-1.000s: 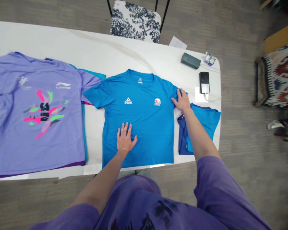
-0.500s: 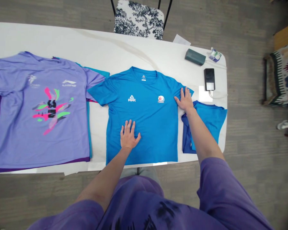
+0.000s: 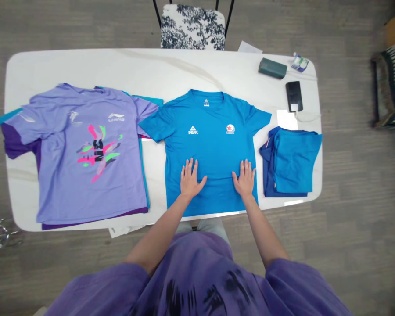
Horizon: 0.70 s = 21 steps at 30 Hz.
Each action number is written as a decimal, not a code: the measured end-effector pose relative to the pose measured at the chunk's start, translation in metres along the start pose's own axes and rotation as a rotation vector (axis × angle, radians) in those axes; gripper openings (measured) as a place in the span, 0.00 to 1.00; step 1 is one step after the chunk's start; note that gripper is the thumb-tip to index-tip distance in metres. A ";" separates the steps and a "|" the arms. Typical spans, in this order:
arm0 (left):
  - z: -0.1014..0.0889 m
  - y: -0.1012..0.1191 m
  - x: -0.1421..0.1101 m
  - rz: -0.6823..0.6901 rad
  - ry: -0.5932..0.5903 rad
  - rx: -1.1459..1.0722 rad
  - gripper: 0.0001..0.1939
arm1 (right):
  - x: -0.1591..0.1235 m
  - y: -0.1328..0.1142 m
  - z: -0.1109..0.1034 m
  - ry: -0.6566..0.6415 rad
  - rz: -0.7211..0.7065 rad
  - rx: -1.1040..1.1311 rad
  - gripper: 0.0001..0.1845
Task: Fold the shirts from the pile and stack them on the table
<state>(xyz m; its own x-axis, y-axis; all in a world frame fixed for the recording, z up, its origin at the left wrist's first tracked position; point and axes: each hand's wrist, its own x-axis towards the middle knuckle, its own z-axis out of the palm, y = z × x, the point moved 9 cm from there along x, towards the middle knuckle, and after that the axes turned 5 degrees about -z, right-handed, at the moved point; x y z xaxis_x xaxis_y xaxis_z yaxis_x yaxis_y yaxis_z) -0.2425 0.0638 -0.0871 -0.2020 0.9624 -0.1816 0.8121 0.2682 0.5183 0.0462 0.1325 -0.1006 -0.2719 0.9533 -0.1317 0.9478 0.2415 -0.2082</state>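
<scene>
Two bare hands lie palm-down on a blue T-shirt (image 3: 213, 147) in the head camera's view, the left hand (image 3: 191, 179) on its lower middle, the right hand (image 3: 244, 177) near its side edge; fingers are extended and slightly parted, gripping nothing. The shirt lies front-up at the table's near edge, sleeves spread, apparently so the fabric sits flat under the palms. One blue sleeve overlaps a lilac T-shirt (image 3: 64, 175) layered over other garments, while folded clothes (image 3: 298, 162) sit just beside the other, seemingly kept apart as a compact pile. A black device (image 3: 294, 96) and dark green case (image 3: 272, 68) occupy the far corner of the white, faintly veined table (image 3: 85, 66). Beyond it stand a patterned chair (image 3: 192, 28) and grey-brown flooring (image 3: 345, 184).
</scene>
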 end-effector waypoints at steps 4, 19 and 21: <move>-0.014 -0.046 -0.026 -0.023 0.010 0.041 0.52 | -0.009 0.009 0.010 0.027 0.031 -0.042 0.44; -0.009 -0.085 -0.108 -0.005 -0.111 0.075 0.60 | -0.106 0.042 0.031 0.007 0.168 0.002 0.46; -0.017 -0.081 -0.107 -0.043 -0.109 0.077 0.60 | -0.106 0.041 0.024 0.003 0.196 0.028 0.47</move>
<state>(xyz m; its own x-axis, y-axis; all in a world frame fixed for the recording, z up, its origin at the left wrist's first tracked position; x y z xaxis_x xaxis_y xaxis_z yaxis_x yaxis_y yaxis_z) -0.2959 -0.0604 -0.0958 -0.1799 0.9387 -0.2940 0.8446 0.3006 0.4431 0.1097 0.0369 -0.1180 -0.0821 0.9821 -0.1693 0.9775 0.0463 -0.2056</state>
